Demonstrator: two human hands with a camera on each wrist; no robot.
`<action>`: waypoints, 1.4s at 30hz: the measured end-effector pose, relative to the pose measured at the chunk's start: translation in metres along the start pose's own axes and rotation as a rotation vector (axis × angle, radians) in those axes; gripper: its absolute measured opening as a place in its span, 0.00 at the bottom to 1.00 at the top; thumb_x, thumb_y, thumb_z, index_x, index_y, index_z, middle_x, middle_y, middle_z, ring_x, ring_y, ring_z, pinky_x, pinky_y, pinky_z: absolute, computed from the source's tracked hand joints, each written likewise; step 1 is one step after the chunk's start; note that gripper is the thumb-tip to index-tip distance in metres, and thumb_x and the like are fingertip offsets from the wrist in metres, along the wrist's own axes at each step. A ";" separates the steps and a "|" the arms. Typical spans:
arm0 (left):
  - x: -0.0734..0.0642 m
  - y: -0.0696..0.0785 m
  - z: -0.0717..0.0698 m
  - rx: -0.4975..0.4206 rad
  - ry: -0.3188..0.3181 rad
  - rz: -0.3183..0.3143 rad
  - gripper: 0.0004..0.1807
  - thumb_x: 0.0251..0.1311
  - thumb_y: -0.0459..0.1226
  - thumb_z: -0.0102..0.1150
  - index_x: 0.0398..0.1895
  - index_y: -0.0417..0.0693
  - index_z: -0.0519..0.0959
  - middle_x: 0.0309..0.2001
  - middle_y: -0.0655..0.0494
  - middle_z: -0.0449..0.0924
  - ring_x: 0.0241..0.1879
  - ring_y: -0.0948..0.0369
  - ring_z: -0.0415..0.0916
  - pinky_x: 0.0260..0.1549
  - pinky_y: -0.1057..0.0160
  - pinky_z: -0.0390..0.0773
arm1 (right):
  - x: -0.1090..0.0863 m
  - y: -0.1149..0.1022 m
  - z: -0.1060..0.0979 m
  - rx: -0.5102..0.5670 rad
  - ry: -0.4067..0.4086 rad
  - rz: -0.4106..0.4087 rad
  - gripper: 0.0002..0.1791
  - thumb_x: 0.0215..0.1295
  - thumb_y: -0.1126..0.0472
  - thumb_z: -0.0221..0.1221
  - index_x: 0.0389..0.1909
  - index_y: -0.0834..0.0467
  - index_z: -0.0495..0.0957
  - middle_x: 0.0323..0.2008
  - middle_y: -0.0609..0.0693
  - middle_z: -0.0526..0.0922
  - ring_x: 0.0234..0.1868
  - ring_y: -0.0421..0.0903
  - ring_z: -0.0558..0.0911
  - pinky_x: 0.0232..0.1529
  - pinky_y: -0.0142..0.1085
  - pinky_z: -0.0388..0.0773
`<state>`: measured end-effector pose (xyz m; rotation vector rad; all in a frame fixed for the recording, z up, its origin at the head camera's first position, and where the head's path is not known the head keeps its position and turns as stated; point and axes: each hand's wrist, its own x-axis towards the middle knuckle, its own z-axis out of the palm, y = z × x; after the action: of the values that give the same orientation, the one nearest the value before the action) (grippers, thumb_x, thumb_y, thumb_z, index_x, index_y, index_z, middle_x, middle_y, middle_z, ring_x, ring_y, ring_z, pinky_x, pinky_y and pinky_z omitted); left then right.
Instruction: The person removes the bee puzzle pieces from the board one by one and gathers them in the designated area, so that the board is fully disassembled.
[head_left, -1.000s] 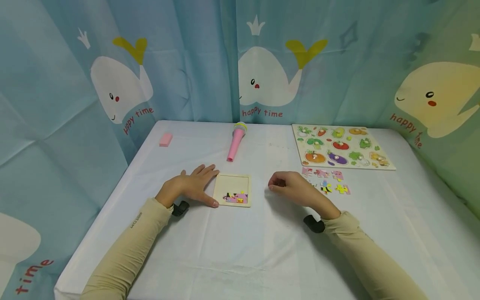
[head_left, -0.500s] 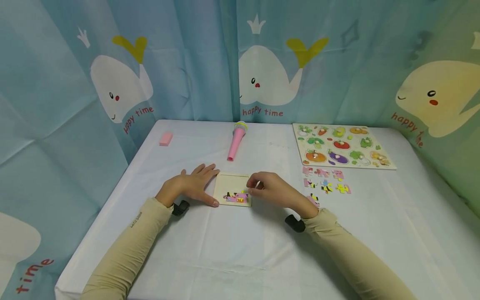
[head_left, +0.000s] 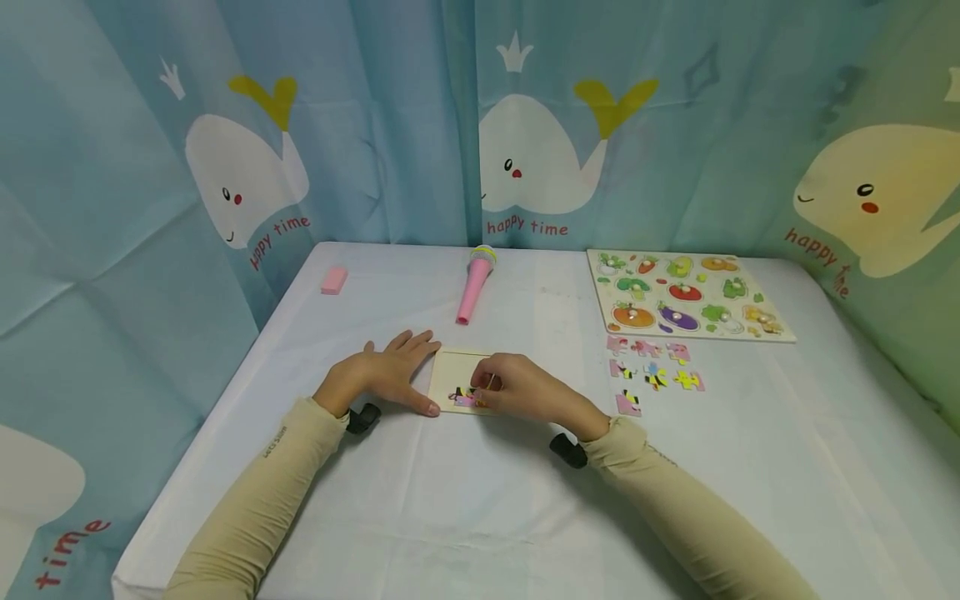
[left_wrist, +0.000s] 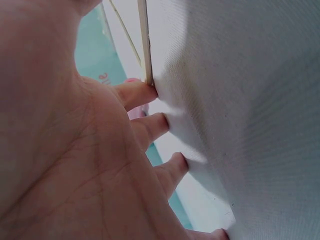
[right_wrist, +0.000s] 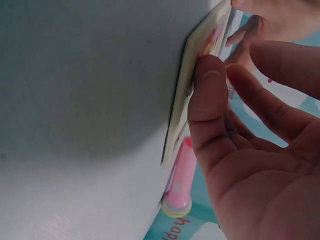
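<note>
A small square wooden puzzle tray [head_left: 452,367] lies mid-table, with pink and yellow jigsaw pieces [head_left: 462,400] along its near edge. My left hand [head_left: 386,372] rests spread at its left side, thumb at the near corner and index finger at the far one. In the left wrist view, a fingertip [left_wrist: 150,92] meets the tray's edge. Over the tray's right part is my right hand [head_left: 521,387], fingers curled and tips down at the pieces. Its thumb [right_wrist: 207,82] and index finger are close together in the right wrist view; I cannot tell whether they pinch a piece.
Several loose jigsaw pieces [head_left: 654,377] lie in rows to the right. Behind them is a vegetable knob puzzle board [head_left: 682,310]. A pink toy microphone [head_left: 472,287] lies beyond the tray, and a pink block [head_left: 333,280] at the far left. A whale-print curtain [head_left: 420,125] surrounds the table.
My right hand has moved left from the table beside the tray to over the pieces inside it, uncovering the nearest loose pieces on the right. My left hand has stayed put.
</note>
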<state>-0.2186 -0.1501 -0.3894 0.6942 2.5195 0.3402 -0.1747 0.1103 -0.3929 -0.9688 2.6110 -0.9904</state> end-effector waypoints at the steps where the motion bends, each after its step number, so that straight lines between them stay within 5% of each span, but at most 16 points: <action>1: 0.000 0.000 0.000 0.000 0.000 0.001 0.66 0.58 0.64 0.74 0.89 0.49 0.46 0.88 0.50 0.34 0.86 0.45 0.29 0.71 0.21 0.36 | 0.000 0.001 0.001 -0.016 -0.001 -0.009 0.03 0.70 0.68 0.68 0.42 0.64 0.85 0.35 0.47 0.84 0.36 0.40 0.80 0.39 0.34 0.79; 9: 0.001 -0.001 0.001 -0.003 -0.001 0.006 0.66 0.58 0.65 0.73 0.89 0.49 0.46 0.88 0.51 0.34 0.86 0.46 0.28 0.71 0.21 0.37 | 0.005 -0.001 0.007 -0.139 -0.015 -0.067 0.08 0.67 0.70 0.68 0.45 0.68 0.86 0.38 0.52 0.82 0.40 0.44 0.78 0.44 0.35 0.79; 15: 0.001 0.000 0.001 0.002 0.000 0.004 0.66 0.58 0.65 0.73 0.89 0.50 0.46 0.88 0.51 0.34 0.86 0.45 0.29 0.71 0.21 0.37 | 0.008 -0.007 0.007 -0.193 -0.046 -0.033 0.07 0.66 0.72 0.67 0.43 0.67 0.85 0.36 0.50 0.80 0.39 0.42 0.74 0.42 0.33 0.75; 29: 0.001 -0.001 0.000 0.009 0.001 0.006 0.66 0.59 0.65 0.73 0.89 0.49 0.46 0.88 0.50 0.34 0.86 0.45 0.29 0.71 0.20 0.38 | 0.013 -0.006 0.007 -0.197 -0.043 -0.034 0.08 0.65 0.74 0.67 0.42 0.64 0.80 0.35 0.51 0.79 0.38 0.44 0.75 0.42 0.36 0.76; 34: 0.000 -0.001 0.000 0.007 0.005 0.004 0.66 0.59 0.64 0.73 0.89 0.49 0.46 0.88 0.49 0.35 0.85 0.45 0.30 0.71 0.20 0.38 | 0.012 -0.006 0.007 -0.148 -0.017 -0.002 0.09 0.63 0.75 0.66 0.42 0.64 0.80 0.36 0.51 0.79 0.38 0.45 0.75 0.43 0.38 0.76; 42: 0.002 0.000 0.001 0.018 0.008 -0.011 0.66 0.58 0.65 0.74 0.89 0.49 0.46 0.88 0.49 0.35 0.86 0.45 0.30 0.71 0.21 0.38 | 0.012 -0.003 0.006 0.078 0.022 0.121 0.06 0.67 0.72 0.66 0.36 0.58 0.79 0.33 0.47 0.79 0.33 0.42 0.75 0.36 0.36 0.72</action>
<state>-0.2196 -0.1489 -0.3912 0.6873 2.5358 0.3175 -0.1798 0.0980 -0.3946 -0.7771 2.5922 -1.0691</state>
